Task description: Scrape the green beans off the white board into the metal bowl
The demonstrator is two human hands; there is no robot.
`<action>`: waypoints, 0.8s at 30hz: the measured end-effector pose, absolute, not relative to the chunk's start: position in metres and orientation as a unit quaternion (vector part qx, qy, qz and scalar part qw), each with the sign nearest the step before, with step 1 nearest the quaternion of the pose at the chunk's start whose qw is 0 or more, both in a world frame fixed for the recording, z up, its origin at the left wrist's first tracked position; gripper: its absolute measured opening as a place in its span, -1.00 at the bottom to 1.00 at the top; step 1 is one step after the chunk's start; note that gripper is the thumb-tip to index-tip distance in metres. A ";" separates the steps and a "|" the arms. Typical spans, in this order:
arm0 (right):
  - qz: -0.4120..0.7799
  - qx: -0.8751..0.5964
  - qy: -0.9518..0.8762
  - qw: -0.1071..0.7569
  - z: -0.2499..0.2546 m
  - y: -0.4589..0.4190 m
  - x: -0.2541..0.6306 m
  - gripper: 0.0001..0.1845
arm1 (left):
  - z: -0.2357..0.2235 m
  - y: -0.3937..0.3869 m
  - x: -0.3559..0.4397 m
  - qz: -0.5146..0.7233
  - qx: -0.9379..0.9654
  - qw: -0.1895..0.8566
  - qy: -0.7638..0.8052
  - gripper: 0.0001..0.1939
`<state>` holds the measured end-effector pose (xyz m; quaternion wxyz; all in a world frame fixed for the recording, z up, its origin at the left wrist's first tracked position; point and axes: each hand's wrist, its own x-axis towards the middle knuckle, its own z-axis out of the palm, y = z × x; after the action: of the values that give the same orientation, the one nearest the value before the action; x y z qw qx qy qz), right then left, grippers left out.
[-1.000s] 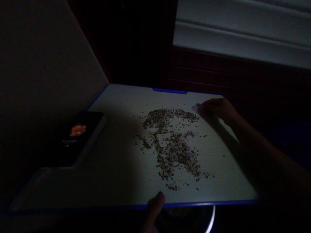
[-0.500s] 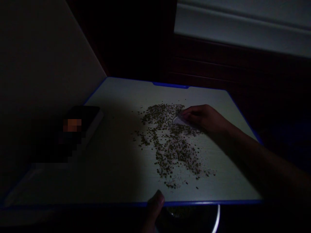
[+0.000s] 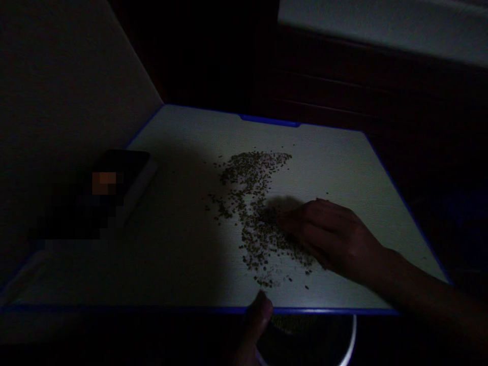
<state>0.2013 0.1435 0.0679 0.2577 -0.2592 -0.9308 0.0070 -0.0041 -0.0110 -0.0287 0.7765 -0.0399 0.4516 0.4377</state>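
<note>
Several small dark seeds (image 3: 251,203) lie scattered on a white board with a blue edge (image 3: 190,244). My right hand (image 3: 328,236) lies on the right side of the seed patch, fingers held together and pointing left, touching the seeds; anything under the fingers is hidden. Only part of my left hand (image 3: 255,325) shows at the board's near edge, its thumb at the rim beside a round bowl (image 3: 343,340) held just below the edge. Seeds show dimly inside the bowl.
The scene is very dark. A dark phone with a lit screen (image 3: 110,188) rests on the board's left side. A pale wall (image 3: 57,101) rises at the left, and dark furniture stands behind the board.
My right hand has swept from the board's far right corner down and toward me through the seeds, pushing them nearer the front edge. The small pale thing it held earlier is out of sight.
</note>
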 end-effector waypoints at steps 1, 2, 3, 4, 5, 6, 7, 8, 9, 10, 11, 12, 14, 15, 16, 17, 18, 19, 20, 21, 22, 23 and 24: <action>-0.005 -0.253 -0.933 0.257 0.067 0.139 0.201 -0.75 | -0.026 -0.010 -0.001 0.436 -0.044 0.777 0.452 -0.30; -0.011 -0.250 -0.933 0.258 0.068 0.134 0.202 -0.74 | -0.023 -0.009 0.002 0.435 -0.049 0.776 0.454 -0.26; -0.012 -0.248 -0.933 0.260 0.068 0.130 0.202 -0.72 | -0.021 -0.009 0.004 0.435 -0.053 0.775 0.455 -0.23; -0.011 -0.249 -0.932 0.262 0.069 0.126 0.202 -0.71 | -0.019 -0.008 0.005 0.437 -0.056 0.774 0.454 -0.20; -0.005 -0.249 -0.932 0.264 0.070 0.122 0.202 -0.71 | -0.018 -0.007 0.006 0.440 -0.059 0.774 0.452 -0.17; 0.001 -0.249 -0.932 0.265 0.072 0.119 0.203 -0.72 | -0.017 -0.007 0.006 0.443 -0.061 0.774 0.449 -0.15; 0.008 -0.247 -0.932 0.266 0.073 0.116 0.203 -0.73 | -0.016 -0.006 0.006 0.445 -0.064 0.773 0.447 -0.15; 0.014 -0.245 -0.933 0.263 0.074 0.113 0.203 -0.74 | -0.015 -0.005 0.007 0.447 -0.067 0.773 0.445 -0.16; 0.019 -0.243 -0.935 0.259 0.075 0.110 0.203 -0.74 | -0.014 -0.005 0.007 0.448 -0.070 0.774 0.443 -0.18; 0.023 -0.242 -0.936 0.255 0.075 0.108 0.203 -0.74 | -0.013 -0.004 0.008 0.449 -0.072 0.773 0.442 -0.21; 0.026 -0.242 -0.937 0.251 0.075 0.105 0.202 -0.73 | -0.013 -0.004 0.009 0.450 -0.075 0.773 0.441 -0.24; 0.029 -0.242 -0.937 0.251 0.075 0.103 0.202 -0.73 | -0.012 -0.004 0.010 0.452 -0.077 0.772 0.440 -0.27; 0.037 -0.241 -0.935 0.258 0.075 0.099 0.200 -0.74 | -0.012 -0.004 0.011 0.456 -0.080 0.771 0.438 -0.31; 0.046 -0.241 -0.935 0.258 0.076 0.097 0.200 -0.75 | -0.013 -0.004 0.012 0.458 -0.081 0.769 0.437 -0.32; 0.056 -0.240 -0.933 0.261 0.077 0.096 0.200 -0.75 | -0.013 -0.004 0.011 0.461 -0.082 0.768 0.437 -0.32; 0.067 -0.241 -0.931 0.264 0.080 0.094 0.202 -0.75 | -0.014 -0.005 0.011 0.463 -0.083 0.767 0.437 -0.31; 0.075 -0.247 -0.928 0.269 0.083 0.093 0.204 -0.75 | -0.014 -0.005 0.010 0.465 -0.084 0.765 0.438 -0.30; 0.081 -0.261 -0.921 0.277 0.087 0.091 0.207 -0.75 | -0.015 -0.006 0.008 0.464 -0.086 0.765 0.438 -0.29; 0.084 -0.286 -0.912 0.282 0.090 0.089 0.211 -0.74 | -0.015 -0.006 0.007 0.463 -0.087 0.765 0.439 -0.28; 0.084 -0.323 -0.898 0.287 0.093 0.087 0.215 -0.74 | -0.015 -0.007 0.005 0.461 -0.088 0.766 0.439 -0.28; 0.085 -0.372 -0.878 0.289 0.094 0.085 0.220 -0.75 | -0.015 -0.007 0.004 0.460 -0.089 0.766 0.439 -0.27; 0.084 -0.416 -0.853 0.304 0.094 0.082 0.225 -0.77 | -0.015 -0.007 0.003 0.461 -0.092 0.765 0.441 -0.26; 0.085 -0.463 -0.824 0.316 0.092 0.078 0.230 -0.79 | -0.015 -0.007 0.002 0.462 -0.097 0.762 0.444 -0.25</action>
<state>0.2295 0.0779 0.0923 0.3156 -0.4631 -0.8238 0.0852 0.0021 -0.0071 -0.0151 0.7615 -0.0972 0.4438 0.4622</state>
